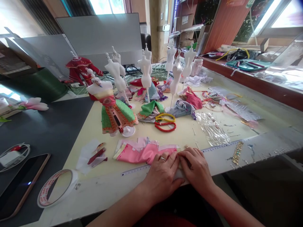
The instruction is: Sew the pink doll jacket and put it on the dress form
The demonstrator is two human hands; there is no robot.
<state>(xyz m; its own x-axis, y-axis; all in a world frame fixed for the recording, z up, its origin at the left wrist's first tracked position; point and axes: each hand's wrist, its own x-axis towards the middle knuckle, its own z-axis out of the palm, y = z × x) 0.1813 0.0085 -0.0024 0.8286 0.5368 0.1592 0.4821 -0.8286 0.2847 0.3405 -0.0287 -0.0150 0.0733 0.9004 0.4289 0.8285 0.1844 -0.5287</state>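
A piece of pink doll clothing (142,153) with a beaded left edge and pale strips lies flat on the cream board at the front. My left hand (163,171), with a ring on one finger, presses on its right end with fingers bent and close together. Touching it, my right hand (197,165) has its fingers curled down at the cloth's right edge; what they pinch is mostly hidden beneath them. A clear ruler (214,148) runs under or behind both hands. Scissors with yellow and red handles (165,127) lie beyond the pink clothing.
Several white mini dress forms (145,71) stand behind; one wears a green and orange dress (118,115). A tape roll (56,188) and a phone (22,186) lie left. Bead packets (214,129) and a gold beaded strip (237,152) lie right.
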